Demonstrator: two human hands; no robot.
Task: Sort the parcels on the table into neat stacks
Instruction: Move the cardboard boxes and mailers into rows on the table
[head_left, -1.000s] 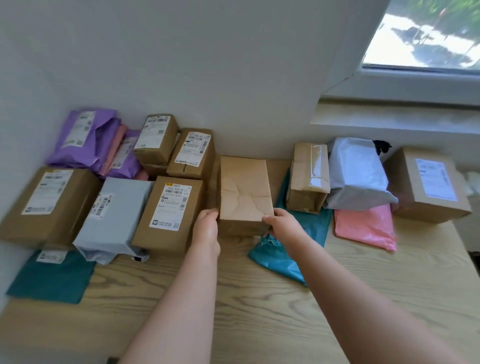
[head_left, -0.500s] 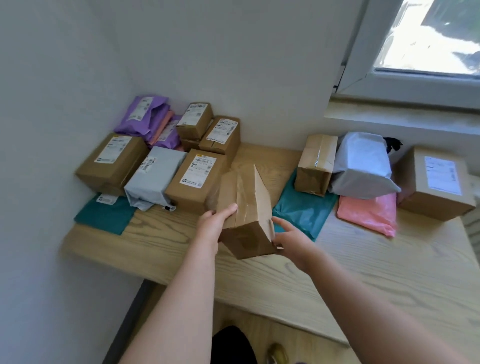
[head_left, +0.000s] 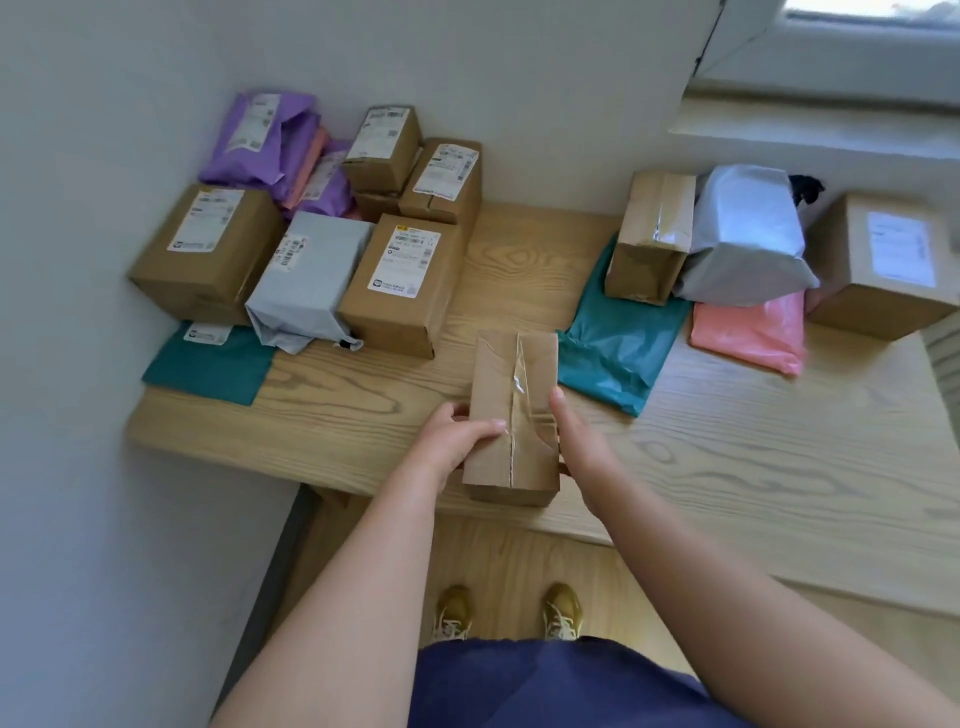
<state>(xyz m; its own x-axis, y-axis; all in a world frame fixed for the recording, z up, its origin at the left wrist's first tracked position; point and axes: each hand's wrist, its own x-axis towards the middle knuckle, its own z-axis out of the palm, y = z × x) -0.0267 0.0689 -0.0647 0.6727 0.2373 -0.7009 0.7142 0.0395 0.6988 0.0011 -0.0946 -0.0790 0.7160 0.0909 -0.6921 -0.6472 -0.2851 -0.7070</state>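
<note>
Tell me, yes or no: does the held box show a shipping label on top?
No: the top of the held box shows only plain brown paper and a clear tape seam.

Brown taped box (head_left: 511, 410); teal mailer (head_left: 618, 343); pink mailer (head_left: 748, 332); purple mailers (head_left: 260, 140) (white labels); pale wood-grain worktop (head_left: 753, 467).
</note>
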